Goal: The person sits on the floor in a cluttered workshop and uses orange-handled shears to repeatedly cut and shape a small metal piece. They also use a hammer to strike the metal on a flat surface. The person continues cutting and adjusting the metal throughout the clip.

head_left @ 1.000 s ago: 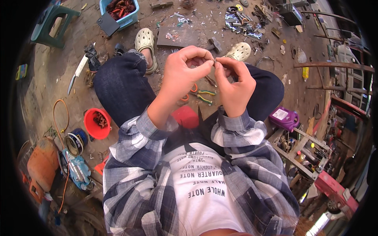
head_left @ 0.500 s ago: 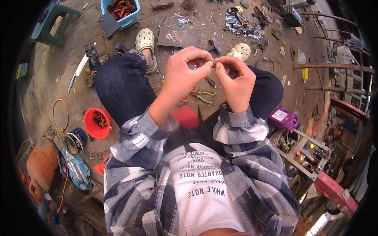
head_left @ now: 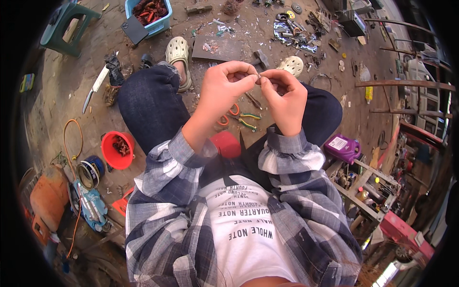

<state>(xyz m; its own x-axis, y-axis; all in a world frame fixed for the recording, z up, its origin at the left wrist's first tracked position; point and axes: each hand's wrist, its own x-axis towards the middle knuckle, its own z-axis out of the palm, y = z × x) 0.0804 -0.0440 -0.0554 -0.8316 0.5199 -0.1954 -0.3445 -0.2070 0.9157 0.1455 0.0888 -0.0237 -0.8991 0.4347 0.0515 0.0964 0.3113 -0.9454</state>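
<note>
My left hand (head_left: 225,85) and my right hand (head_left: 285,98) meet fingertip to fingertip above the floor between my knees. Both are closed in a pinch on one tiny, dark, thin piece (head_left: 258,76), too small for me to name. Below them on the floor lie orange-handled scissors (head_left: 229,115), mostly behind my left wrist, and pliers with yellow-green handles (head_left: 249,120). Just beyond the fingers a hammer (head_left: 260,58) rests beside a flat dark board (head_left: 217,49) with small scraps on it.
A blue bin (head_left: 158,24) of reddish-brown scrap stands far left, near a green stool (head_left: 69,28). Left lie a knife (head_left: 97,87), a red bucket (head_left: 117,150) and an orange gas cylinder (head_left: 49,191). Right are a purple jug (head_left: 343,148) and a metal frame (head_left: 366,184). Metal parts (head_left: 296,33) lie far right.
Both hands have dropped slightly toward me, still pinching the tiny piece together. The surroundings have shifted a little in view; nothing has been let go.
</note>
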